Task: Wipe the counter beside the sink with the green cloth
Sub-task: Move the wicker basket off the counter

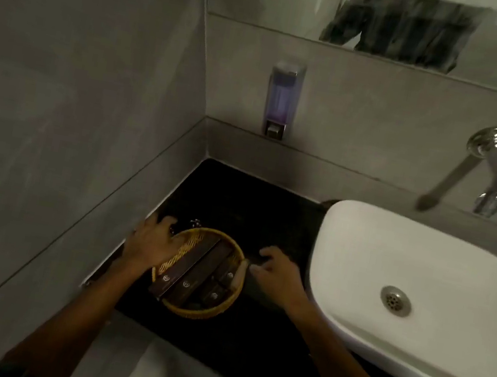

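Note:
The black counter (238,200) runs left of the white sink (401,258). On it stands a round yellow wicker basket (202,313) with several dark brown boxes inside. My left hand (150,246) lies over the basket's left rim and grips it. My right hand (278,275) is just right of the basket, its fingers curled and apart and its thumb close to the rim; I cannot tell if it touches. No green cloth is in view.
A soap dispenser (280,101) hangs on the back wall above the counter. A chrome tap (492,171) sticks out over the sink. Grey tiled walls close the counter on the left and at the back. A mirror (387,16) is above.

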Motion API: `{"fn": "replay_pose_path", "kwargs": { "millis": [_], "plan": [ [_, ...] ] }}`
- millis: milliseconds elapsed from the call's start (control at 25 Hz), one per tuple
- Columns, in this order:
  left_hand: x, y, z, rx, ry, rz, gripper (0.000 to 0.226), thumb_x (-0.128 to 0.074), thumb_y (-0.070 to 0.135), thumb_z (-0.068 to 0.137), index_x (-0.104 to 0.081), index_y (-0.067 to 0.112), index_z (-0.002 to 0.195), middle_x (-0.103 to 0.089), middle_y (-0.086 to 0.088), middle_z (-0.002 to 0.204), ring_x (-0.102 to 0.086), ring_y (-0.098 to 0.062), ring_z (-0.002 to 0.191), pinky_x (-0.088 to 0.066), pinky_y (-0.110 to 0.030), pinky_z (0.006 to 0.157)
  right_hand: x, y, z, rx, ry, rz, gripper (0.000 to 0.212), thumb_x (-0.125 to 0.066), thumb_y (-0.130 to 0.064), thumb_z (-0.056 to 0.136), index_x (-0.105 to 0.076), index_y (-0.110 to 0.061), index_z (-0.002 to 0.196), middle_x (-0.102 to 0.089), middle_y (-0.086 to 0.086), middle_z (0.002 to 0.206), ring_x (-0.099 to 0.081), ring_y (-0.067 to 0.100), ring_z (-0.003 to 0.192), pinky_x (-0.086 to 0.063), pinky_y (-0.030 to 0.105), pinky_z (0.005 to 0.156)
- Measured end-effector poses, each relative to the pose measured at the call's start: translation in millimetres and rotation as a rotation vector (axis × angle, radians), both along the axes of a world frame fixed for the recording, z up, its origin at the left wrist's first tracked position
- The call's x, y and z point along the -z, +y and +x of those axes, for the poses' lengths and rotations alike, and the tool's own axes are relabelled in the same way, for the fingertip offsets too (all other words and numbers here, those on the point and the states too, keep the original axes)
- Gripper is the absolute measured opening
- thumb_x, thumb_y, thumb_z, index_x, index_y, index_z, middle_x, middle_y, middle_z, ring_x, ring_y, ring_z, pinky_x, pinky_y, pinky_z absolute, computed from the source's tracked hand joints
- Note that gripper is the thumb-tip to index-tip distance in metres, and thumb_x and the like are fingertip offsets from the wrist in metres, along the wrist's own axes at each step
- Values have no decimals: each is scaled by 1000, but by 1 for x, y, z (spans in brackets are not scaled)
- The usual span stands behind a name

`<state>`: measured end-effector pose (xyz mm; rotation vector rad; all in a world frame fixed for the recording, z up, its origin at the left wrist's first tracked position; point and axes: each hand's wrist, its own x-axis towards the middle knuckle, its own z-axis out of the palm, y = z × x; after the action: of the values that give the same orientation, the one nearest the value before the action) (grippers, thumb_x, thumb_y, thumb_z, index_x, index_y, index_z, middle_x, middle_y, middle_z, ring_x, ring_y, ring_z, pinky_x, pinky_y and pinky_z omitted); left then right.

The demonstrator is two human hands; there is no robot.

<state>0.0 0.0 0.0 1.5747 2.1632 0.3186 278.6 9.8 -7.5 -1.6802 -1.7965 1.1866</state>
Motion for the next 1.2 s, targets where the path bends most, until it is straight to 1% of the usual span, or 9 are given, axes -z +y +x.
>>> {"fn": "replay_pose_path", "kwargs": {
  "millis": [80,160,320,560,640,720,920,1040,1200],
  "plan": [
    [16,-8,-16,-88,-179,-95,53,-54,43,92,-43,19,139,-58,-19,133,-56,-37,118,-47,-47,99,18,-3,-21,6,169,-334,58,-60,-34,92,-31,-23,141,-66,-5,87,-68,2,67,-46,7,50],
    [25,-19,-21,-163,-350,-73,45,-55,29,95,-45,19,138,-61,-18,129,-59,-34,116,-48,-47,99,34,-11,-34,136,362,-438,63,-58,-30,94,-22,-24,145,-68,-1,94,-69,4,75,-51,18,63],
    [16,-30,-2,-236,-462,9,50,-59,37,93,-48,18,138,-67,-16,122,-63,-32,112,-50,-49,98,40,-34,-22,345,497,-360,57,-69,-12,87,-40,-11,136,-65,2,96,-67,11,81,-53,23,61],
    [17,-77,63,-116,-663,-64,38,-63,21,91,-58,23,129,-66,8,99,-68,-18,94,-59,-44,83,27,-113,66,533,428,-314,51,-73,2,79,-52,-20,120,-69,9,95,-71,15,78,-54,17,54],
    [27,-95,85,-47,-642,-74,40,-63,19,91,-56,28,129,-63,17,98,-66,-9,92,-58,-29,75,23,-128,91,561,394,-340,49,-72,3,79,-53,-20,118,-69,11,95,-70,15,78,-54,16,52],
    [40,-112,103,12,-597,-123,42,-63,13,91,-54,28,130,-65,11,103,-66,-12,96,-54,-21,72,26,-137,107,562,350,-383,50,-71,5,79,-53,-15,121,-67,12,95,-68,19,81,-53,20,56],
    [28,-118,142,22,-266,42,42,-63,14,91,-54,15,132,-58,-14,125,-60,-27,108,-51,-37,84,28,-146,158,461,293,-376,42,-78,-20,78,-57,-20,115,-66,5,94,-66,16,86,-55,26,70],
    [-8,-109,207,59,-272,214,35,-61,18,92,-55,29,124,-62,-2,119,-63,-21,105,-53,-40,87,15,-154,234,330,179,-402,17,-75,-33,80,-67,-26,92,-74,1,81,-71,11,73,-53,22,62],
    [-35,-93,363,418,-393,329,23,-54,27,93,-57,37,113,-65,15,104,-63,-2,93,-53,-19,76,-2,-176,374,470,68,-329,8,-73,-21,84,-71,-16,77,-69,-2,55,-64,6,49,-52,20,47]
  ]
}}
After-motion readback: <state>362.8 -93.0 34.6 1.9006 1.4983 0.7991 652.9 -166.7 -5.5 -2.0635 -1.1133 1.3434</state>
